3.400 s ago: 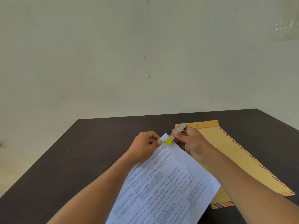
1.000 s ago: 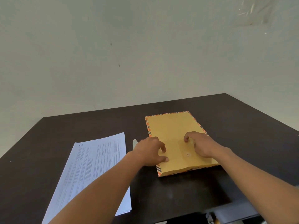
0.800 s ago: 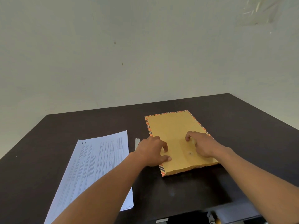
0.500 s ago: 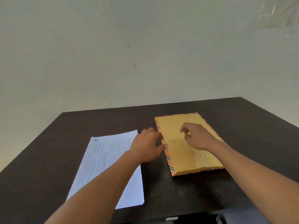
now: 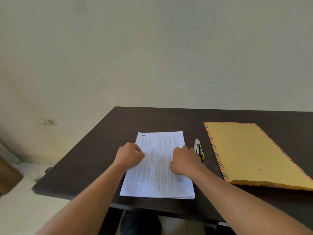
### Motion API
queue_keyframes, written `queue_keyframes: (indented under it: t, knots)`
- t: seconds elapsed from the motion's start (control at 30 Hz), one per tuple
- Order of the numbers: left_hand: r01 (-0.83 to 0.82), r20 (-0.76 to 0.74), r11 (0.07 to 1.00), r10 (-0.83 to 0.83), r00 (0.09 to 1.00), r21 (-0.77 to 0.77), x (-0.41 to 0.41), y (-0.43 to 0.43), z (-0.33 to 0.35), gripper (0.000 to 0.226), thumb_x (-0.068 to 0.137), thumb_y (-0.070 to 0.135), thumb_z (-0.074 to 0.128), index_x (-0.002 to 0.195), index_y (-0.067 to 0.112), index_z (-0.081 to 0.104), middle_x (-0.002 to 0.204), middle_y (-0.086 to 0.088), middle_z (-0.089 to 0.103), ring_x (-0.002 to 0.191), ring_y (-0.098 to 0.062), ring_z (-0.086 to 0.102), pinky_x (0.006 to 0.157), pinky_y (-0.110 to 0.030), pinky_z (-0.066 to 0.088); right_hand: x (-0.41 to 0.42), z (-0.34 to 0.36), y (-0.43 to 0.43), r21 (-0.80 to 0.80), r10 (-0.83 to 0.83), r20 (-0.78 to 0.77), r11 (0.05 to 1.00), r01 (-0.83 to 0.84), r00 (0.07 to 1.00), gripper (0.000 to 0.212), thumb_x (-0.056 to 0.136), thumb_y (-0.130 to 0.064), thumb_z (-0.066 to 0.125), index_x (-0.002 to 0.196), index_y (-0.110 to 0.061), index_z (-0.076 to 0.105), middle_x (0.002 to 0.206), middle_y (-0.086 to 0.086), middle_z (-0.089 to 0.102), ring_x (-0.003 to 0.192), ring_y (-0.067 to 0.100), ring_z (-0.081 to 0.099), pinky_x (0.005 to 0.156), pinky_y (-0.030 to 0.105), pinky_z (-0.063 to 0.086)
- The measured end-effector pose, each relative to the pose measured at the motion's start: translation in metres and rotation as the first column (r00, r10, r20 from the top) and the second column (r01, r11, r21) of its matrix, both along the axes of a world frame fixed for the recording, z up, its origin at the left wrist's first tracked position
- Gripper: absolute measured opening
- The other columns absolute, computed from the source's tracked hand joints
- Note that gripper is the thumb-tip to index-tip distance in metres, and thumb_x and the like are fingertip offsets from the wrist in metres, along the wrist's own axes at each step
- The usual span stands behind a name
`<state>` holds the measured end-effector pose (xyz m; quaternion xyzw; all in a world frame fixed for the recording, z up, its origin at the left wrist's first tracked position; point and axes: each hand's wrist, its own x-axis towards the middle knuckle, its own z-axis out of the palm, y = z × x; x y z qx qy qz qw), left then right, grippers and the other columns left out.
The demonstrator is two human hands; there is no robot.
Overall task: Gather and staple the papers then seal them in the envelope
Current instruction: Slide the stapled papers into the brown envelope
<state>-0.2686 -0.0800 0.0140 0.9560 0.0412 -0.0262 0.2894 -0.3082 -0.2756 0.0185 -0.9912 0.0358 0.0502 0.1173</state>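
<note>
A stack of printed white papers [image 5: 159,167] lies flat on the dark table [image 5: 94,158], with a staple at its top left corner. My left hand [image 5: 129,156] is at the stack's left edge, fingers loosely curled, thumb touching the sheets. My right hand [image 5: 184,161] rests on the right part of the stack, fingers curled down at its right edge. Neither hand lifts a sheet. A small stapler [image 5: 198,148] with a yellow end lies just right of my right hand. The tan envelope [image 5: 250,155] with striped borders lies flat further right.
The table's left edge [image 5: 74,150] and near edge run close to the papers. A pale wall stands behind the table. A brown object [image 5: 8,177] sits on the floor at the far left.
Both hands have left the envelope and moved left onto the papers. My view has swung left, so the envelope is now at the right. The stapler, held earlier, lies on the table.
</note>
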Motion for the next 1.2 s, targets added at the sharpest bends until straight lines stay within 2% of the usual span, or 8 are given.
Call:
queue_keyframes:
  t: [0.1, 0.3, 0.5, 0.6, 0.7, 0.87, 1.03, 1.2]
  knots:
    - [-0.098, -0.060, 0.983, 0.089, 0.994, -0.158, 0.003, -0.004, 0.004, 0.022, 0.091, 0.030, 0.071, 0.090, 0.008, 0.069, 0.081, 0.006, 0.055, 0.068, -0.009, 0.051, 0.063, -0.022, 0.046, 0.001, -0.002, -0.002, 0.012, -0.008, 0.018, 1.000, 0.008, 1.000, 0.016, 0.091, -0.028, 0.060, 0.095, -0.019, 0.048, 0.123, 0.008, 0.051, 0.120, 0.031, 0.046, 0.076, 0.035, 0.044]
    - [-0.110, -0.223, 0.918, 0.024, 0.974, -0.381, -0.002, -0.001, 0.010, 0.012, 0.093, 0.009, 0.067, 0.100, 0.016, 0.074, 0.107, -0.004, 0.066, 0.091, -0.021, 0.066, 0.076, -0.034, 0.058, 0.002, -0.005, -0.008, 0.121, 0.025, 0.048, 0.992, -0.031, 0.999, 0.029, 0.092, -0.030, 0.061, 0.067, -0.018, 0.051, 0.088, 0.003, 0.054, 0.104, 0.027, 0.056, 0.084, 0.036, 0.050]
    - [-0.019, 0.103, 0.713, 0.127, 0.986, -0.701, 0.002, 0.003, 0.036, 0.020, 0.099, 0.002, 0.057, 0.106, 0.013, 0.073, 0.124, -0.002, 0.057, 0.097, -0.020, 0.066, 0.069, -0.026, 0.060, 0.013, 0.025, -0.036, 0.391, -0.098, 0.139, 0.920, 0.036, 0.985, 0.012, 0.080, -0.047, 0.065, 0.088, -0.038, 0.067, 0.122, -0.002, 0.062, 0.119, 0.027, 0.054, 0.100, 0.046, 0.048]
    - [0.070, 0.232, 0.563, 0.222, 0.947, -0.824, 0.014, -0.006, 0.060, 0.021, 0.099, 0.003, 0.058, 0.102, 0.018, 0.073, 0.126, -0.003, 0.062, 0.106, -0.022, 0.066, 0.073, -0.028, 0.059, 0.011, 0.055, -0.055, 0.691, -0.214, 0.160, 0.722, 0.046, 0.964, 0.022, 0.075, -0.051, 0.071, 0.092, -0.038, 0.070, 0.118, -0.008, 0.065, 0.108, 0.017, 0.058, 0.085, 0.037, 0.050]
    - [0.112, 0.252, 0.425, 0.289, 0.924, -0.898, 0.025, -0.033, 0.081, 0.021, 0.098, 0.007, 0.060, 0.102, 0.022, 0.074, 0.122, -0.002, 0.063, 0.106, -0.021, 0.066, 0.075, -0.031, 0.061, -0.004, 0.079, -0.069, 0.927, -0.204, -0.075, 0.347, 0.144, 0.976, 0.036, 0.083, -0.044, 0.075, 0.116, -0.037, 0.065, 0.127, -0.006, 0.055, 0.117, 0.025, 0.052, 0.090, 0.047, 0.051]
    - [0.151, 0.204, 0.289, 0.166, 0.965, -0.945, 0.031, -0.108, 0.091, 0.023, 0.097, 0.006, 0.062, 0.103, 0.023, 0.075, 0.115, -0.005, 0.068, 0.100, -0.020, 0.068, 0.083, -0.035, 0.060, -0.030, 0.084, -0.092, 0.967, -0.216, -0.191, -0.209, 0.146, 0.958, 0.044, 0.084, -0.017, 0.077, 0.124, -0.025, 0.061, 0.125, 0.018, 0.055, 0.101, 0.042, 0.061, 0.094, 0.061, 0.052]
    - [0.173, 0.201, 0.248, 0.092, 0.975, -0.953, 0.019, -0.193, 0.082, 0.025, 0.097, 0.004, 0.060, 0.108, 0.022, 0.075, 0.107, 0.002, 0.068, 0.110, -0.022, 0.066, 0.097, -0.041, 0.057, -0.049, 0.075, -0.136, 0.977, -0.648, -0.209, -0.113, 0.179, 0.733, 0.044, 0.078, -0.014, 0.082, 0.114, -0.026, 0.061, 0.122, 0.013, 0.056, 0.098, 0.033, 0.064, 0.080, 0.049, 0.062]
    - [0.204, 0.182, 0.228, -0.114, 0.977, -0.952, 0.008, -0.256, 0.075, 0.027, 0.097, 0.006, 0.062, 0.098, 0.029, 0.077, 0.124, -0.002, 0.064, 0.112, -0.022, 0.065, 0.094, -0.040, 0.058, -0.085, 0.079, -0.180, 0.913, -0.489, -0.317, -0.389, 0.122, 0.813, 0.024, 0.092, -0.013, 0.067, 0.117, -0.012, 0.064, 0.116, 0.017, 0.068, 0.105, 0.036, 0.067, 0.087, 0.052, 0.058]
